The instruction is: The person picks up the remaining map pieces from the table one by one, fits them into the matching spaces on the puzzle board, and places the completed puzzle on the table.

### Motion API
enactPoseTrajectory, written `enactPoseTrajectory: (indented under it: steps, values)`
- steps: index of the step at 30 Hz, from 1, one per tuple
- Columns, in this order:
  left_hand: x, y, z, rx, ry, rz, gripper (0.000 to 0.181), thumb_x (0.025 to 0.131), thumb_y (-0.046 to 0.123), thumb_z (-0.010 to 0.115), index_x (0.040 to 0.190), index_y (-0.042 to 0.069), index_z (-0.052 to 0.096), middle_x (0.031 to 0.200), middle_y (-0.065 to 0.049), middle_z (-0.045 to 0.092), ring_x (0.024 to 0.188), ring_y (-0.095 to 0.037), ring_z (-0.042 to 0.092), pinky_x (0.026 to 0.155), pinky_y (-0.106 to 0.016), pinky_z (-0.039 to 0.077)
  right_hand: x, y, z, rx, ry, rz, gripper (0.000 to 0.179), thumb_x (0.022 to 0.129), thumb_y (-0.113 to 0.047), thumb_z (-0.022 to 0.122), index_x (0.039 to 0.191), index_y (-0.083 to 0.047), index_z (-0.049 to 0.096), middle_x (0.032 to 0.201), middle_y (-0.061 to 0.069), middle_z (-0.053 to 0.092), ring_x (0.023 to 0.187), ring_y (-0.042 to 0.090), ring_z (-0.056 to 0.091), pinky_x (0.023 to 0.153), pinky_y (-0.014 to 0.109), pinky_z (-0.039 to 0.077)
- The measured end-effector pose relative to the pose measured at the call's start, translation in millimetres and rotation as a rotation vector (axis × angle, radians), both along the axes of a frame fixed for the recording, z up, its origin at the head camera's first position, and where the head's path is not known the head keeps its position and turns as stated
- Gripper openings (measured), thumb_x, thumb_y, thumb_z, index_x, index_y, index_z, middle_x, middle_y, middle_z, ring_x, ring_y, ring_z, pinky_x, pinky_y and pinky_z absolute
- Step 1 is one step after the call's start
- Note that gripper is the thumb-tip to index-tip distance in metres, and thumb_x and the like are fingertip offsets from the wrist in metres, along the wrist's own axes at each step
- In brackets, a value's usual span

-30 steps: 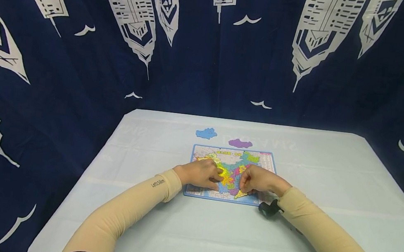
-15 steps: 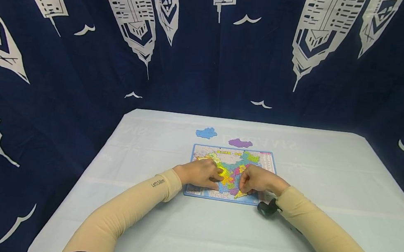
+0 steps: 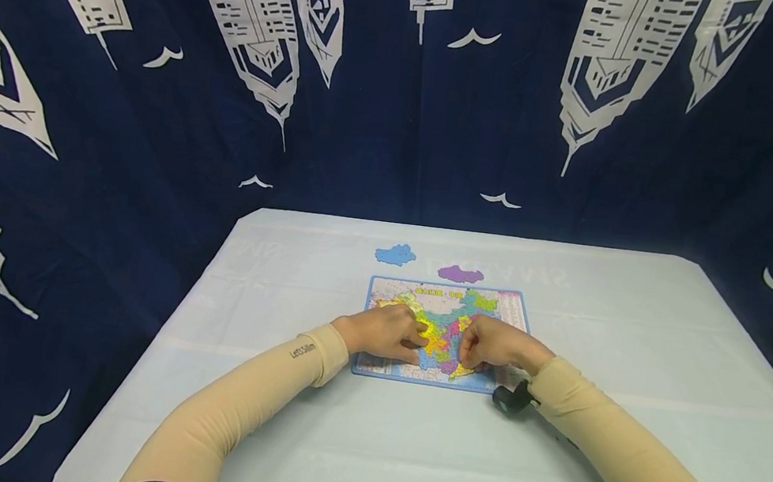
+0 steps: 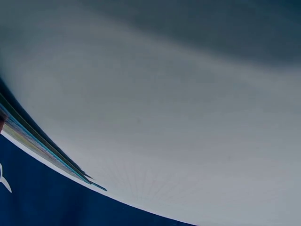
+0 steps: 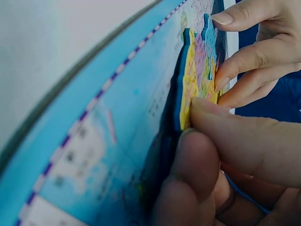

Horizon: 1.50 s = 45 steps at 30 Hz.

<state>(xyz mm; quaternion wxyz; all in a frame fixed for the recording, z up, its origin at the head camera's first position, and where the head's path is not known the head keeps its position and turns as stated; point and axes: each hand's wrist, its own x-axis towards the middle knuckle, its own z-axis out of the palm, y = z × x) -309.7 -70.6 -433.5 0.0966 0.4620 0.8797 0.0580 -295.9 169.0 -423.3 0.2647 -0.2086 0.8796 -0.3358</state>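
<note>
A map puzzle board (image 3: pixel 372 370) with a blue rim lies on the table, many coloured pieces set in its middle. My right hand (image 3: pixel 495 342) is over its right part. In the right wrist view, that thumb and forefinger pinch the edge of a yellow puzzle piece (image 5: pixel 189 89) with a blue side, which stands up a little from the board. My left hand (image 3: pixel 383 330) rests on the left part of the puzzle; in the right wrist view its fingers (image 5: pixel 251 59) touch the pieces near a raised blue piece (image 5: pixel 209 40). The left wrist view catches only the board's edge (image 4: pixel 56 157).
Beyond the board's far edge, a blue puzzle piece (image 3: pixel 395 255) and a purple puzzle piece (image 3: pixel 461 274) lie loose on the white table (image 3: pixel 280 292). A dark device (image 3: pixel 513 399) hangs under the right wrist, near the board's near right corner. A dark blue patterned curtain (image 3: pixel 401 115) stands behind.
Both hands keep nearly the same places on the board. The right wrist has shifted very slightly to the left; the loose pieces stay where they were.
</note>
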Motion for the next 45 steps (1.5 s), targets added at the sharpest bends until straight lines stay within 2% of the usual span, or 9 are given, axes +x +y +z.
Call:
enactPoseTrajectory:
  steps: [14, 26, 33, 45]
  values:
    - [-0.9, -0.8, -1.5, -0.011, -0.007, 0.002, 0.043, 0.093, 0.038, 0.07, 0.127, 0.01, 0.068, 0.14, -0.013, 0.059, 0.102, -0.017, 0.068, 0.103, -0.028, 0.048, -0.2, -4.8, 3.3, 0.084, 0.04, 0.008, 0.016, 0.084, 0.006, 0.071, 0.071, -0.003, 0.07, 0.065, -0.001, 0.063, 0.059, 0.011, 0.052, 0.058, 0.023, 0.046]
    - [-0.7, -0.6, -0.8, -0.007, -0.008, 0.016, 0.043, 0.093, 0.037, 0.071, 0.127, 0.011, 0.068, 0.141, -0.012, 0.059, 0.116, -0.02, 0.065, 0.107, -0.03, 0.047, -1.1, -7.7, 2.7, 0.122, 0.057, -0.014, 0.017, 0.084, 0.005, 0.071, 0.07, -0.005, 0.071, 0.064, 0.0, 0.063, 0.059, 0.012, 0.053, 0.057, 0.023, 0.045]
    - [-0.4, -1.1, -2.0, -0.006, -0.01, 0.009, 0.043, 0.093, 0.037, 0.07, 0.127, 0.011, 0.068, 0.141, -0.012, 0.059, 0.112, -0.019, 0.066, 0.107, -0.03, 0.047, 0.3, -8.4, 2.1, 0.128, 0.059, -0.034, 0.016, 0.082, 0.005, 0.072, 0.07, -0.005, 0.071, 0.065, 0.0, 0.065, 0.061, 0.011, 0.055, 0.058, 0.024, 0.047]
    - [-0.1, -0.5, -1.8, -0.014, -0.012, 0.01, 0.043, 0.094, 0.038, 0.07, 0.128, 0.011, 0.068, 0.142, -0.012, 0.058, 0.119, -0.02, 0.063, 0.106, -0.03, 0.047, 0.7, -6.0, -0.9, 0.106, 0.061, -0.047, 0.016, 0.083, 0.005, 0.072, 0.071, -0.005, 0.071, 0.068, 0.002, 0.067, 0.061, 0.012, 0.058, 0.06, 0.025, 0.05]
